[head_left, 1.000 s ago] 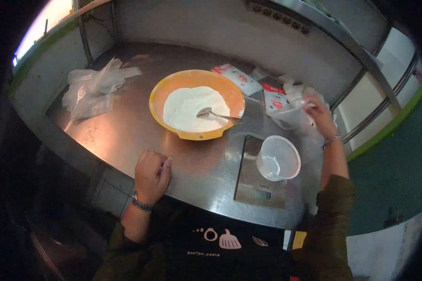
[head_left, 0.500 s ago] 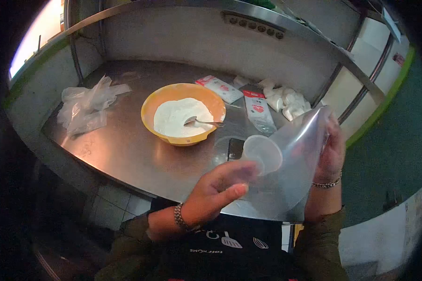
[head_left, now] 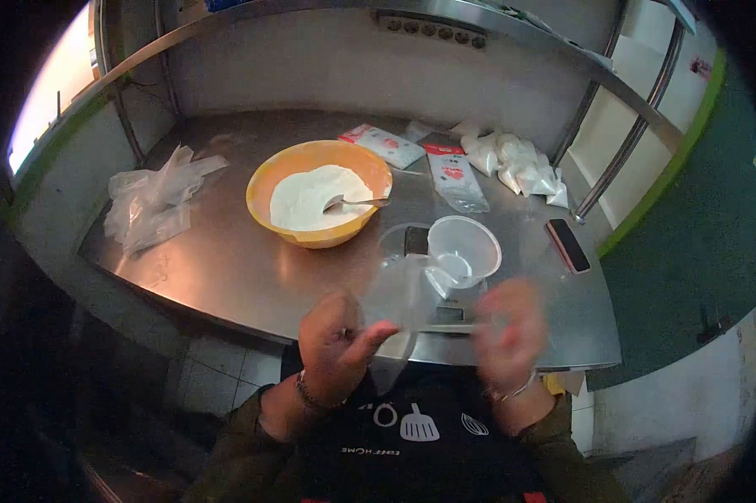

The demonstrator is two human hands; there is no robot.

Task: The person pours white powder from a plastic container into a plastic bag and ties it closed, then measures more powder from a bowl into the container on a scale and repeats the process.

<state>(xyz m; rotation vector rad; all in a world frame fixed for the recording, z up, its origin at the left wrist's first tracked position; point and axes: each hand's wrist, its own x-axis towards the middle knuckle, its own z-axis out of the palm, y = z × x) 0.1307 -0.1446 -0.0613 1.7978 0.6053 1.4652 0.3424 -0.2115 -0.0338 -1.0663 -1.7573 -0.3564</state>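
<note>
My left hand [head_left: 334,345] is closed, thumb pointing right, on a thin clear plastic bag [head_left: 390,293] that spreads and hangs to its right. My right hand [head_left: 512,331] is smeared by motion just right of the bag; its fingers and anything in them cannot be made out. Beyond both hands, a clear plastic tub [head_left: 476,270] stands at the kitchen scale [head_left: 451,315], whose small display faces me. Farther left sits a yellow bowl [head_left: 269,221] of white powder [head_left: 311,199], with a metal spoon [head_left: 357,202] resting in it.
Crumpled clear bags [head_left: 153,201] lie at the left of the steel table [head_left: 202,277]. Two red-and-white packets [head_left: 386,146] and several knotted bags of white powder [head_left: 516,163] lie at the back. A phone [head_left: 568,246] is near the right edge. A shelf edge crosses overhead.
The clear bag went from upright in my right hand to lower and leftward in my left hand. My left hand left the tub's side. My right hand moved down and left, and the phone came into view.
</note>
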